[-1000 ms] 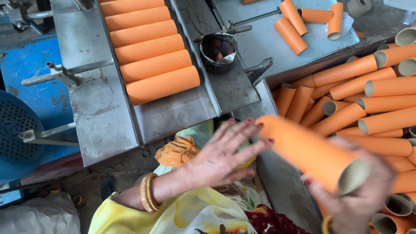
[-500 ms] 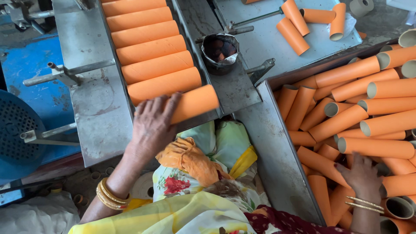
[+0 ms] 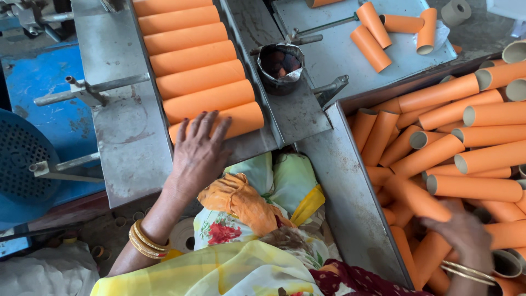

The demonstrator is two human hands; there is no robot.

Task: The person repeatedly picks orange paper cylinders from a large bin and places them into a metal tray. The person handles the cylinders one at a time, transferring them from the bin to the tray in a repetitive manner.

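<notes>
My left hand (image 3: 198, 151) lies flat, fingers spread, on the nearest orange cardboard tube (image 3: 230, 120) at the front end of a row of tubes (image 3: 189, 57) lined up on a metal feed tray (image 3: 123, 126). My right hand (image 3: 466, 233), blurred, reaches into a metal bin (image 3: 350, 203) full of loose orange tubes and closes around one tube (image 3: 419, 198) lying among them. Gold bangles sit on both wrists.
A small dark metal cup (image 3: 280, 64) stands on the plate beside the tray. Several more tubes (image 3: 383, 30) lie on the back table. A blue machine housing (image 3: 33, 159) with metal rods is at the left. My yellow and floral clothing fills the bottom.
The tube I held a second ago now lies at the front of the row under my left hand. My right hand has dropped into the bin and taken hold of another tube.
</notes>
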